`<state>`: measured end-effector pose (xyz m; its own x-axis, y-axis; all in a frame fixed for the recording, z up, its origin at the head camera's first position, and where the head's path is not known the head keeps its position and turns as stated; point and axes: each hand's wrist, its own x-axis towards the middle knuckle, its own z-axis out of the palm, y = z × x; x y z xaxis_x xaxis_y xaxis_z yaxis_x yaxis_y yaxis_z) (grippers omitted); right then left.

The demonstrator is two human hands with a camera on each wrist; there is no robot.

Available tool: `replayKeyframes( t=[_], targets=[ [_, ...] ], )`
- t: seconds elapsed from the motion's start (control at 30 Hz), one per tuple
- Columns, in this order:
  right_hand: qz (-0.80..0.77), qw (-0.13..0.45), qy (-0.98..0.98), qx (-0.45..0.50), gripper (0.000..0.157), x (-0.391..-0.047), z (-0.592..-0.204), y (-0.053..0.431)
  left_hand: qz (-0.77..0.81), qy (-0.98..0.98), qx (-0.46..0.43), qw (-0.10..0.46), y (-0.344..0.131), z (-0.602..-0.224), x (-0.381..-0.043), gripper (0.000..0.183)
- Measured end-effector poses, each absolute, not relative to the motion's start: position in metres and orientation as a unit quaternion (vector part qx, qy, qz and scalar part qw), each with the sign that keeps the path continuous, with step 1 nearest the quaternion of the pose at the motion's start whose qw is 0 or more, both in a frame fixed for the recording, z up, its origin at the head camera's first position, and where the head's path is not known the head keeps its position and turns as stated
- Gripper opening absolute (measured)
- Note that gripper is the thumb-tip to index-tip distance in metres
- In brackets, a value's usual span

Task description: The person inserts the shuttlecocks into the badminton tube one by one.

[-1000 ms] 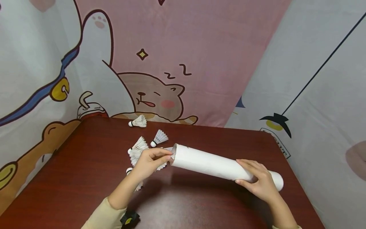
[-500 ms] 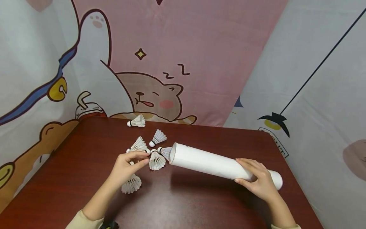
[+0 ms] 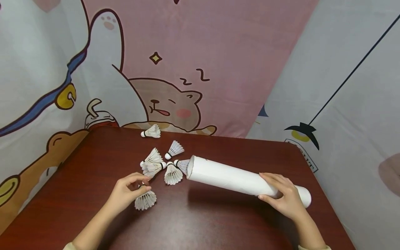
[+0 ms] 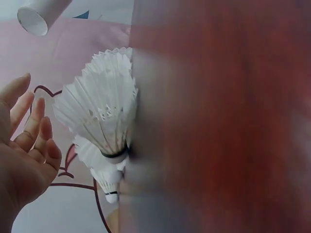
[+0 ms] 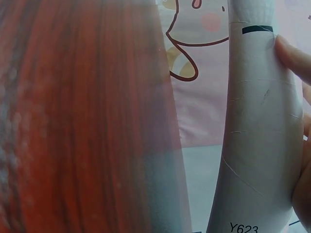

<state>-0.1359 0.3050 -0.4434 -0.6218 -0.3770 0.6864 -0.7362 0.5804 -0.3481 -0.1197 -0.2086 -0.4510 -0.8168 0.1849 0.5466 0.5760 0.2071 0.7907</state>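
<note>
My right hand [image 3: 282,194] grips a long white shuttlecock tube [image 3: 231,175] near its right end, thumb on the near side. The tube's mouth tilts up toward the left. At that mouth a shuttlecock [image 3: 182,165] shows its cork outside; whether its feathers are inside cannot be told. My left hand [image 3: 126,194] hovers by the nearest shuttlecock [image 3: 146,200], partly covering its cork end. In the left wrist view the fingers [image 4: 36,124] are loosely bent and apart from the white feathers [image 4: 97,109]. The right wrist view shows the tube's side [image 5: 262,121] with dark print.
Several more shuttlecocks lie left of the tube on the dark red table [image 3: 212,222]: a touching pair [image 3: 153,168], one pointing cork-up [image 3: 173,174], one behind [image 3: 175,149] and one near the back edge [image 3: 151,131]. A printed curtain [image 3: 234,62] hangs behind.
My left hand has drawn back from the tube's mouth, moving left and toward me to the nearest shuttlecock. The shuttlecock at the mouth came into view. My right hand and the tube stay put.
</note>
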Motion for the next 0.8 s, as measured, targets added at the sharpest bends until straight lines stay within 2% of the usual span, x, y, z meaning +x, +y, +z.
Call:
replayKeyframes(
  t=[0.23,0.8],
  targets=[
    [0.315,0.283,-0.844,0.328,0.07,-0.135,-0.442,0.305,-0.563,-0.773,-0.254,0.145,-0.223,-0.461,-0.116,0.033],
    [0.316,0.288,-0.843,0.326,0.071,-0.135,-0.443,0.306,-0.482,-0.826,-0.251,0.152,-0.236,-0.477,-0.111,0.036]
  ],
)
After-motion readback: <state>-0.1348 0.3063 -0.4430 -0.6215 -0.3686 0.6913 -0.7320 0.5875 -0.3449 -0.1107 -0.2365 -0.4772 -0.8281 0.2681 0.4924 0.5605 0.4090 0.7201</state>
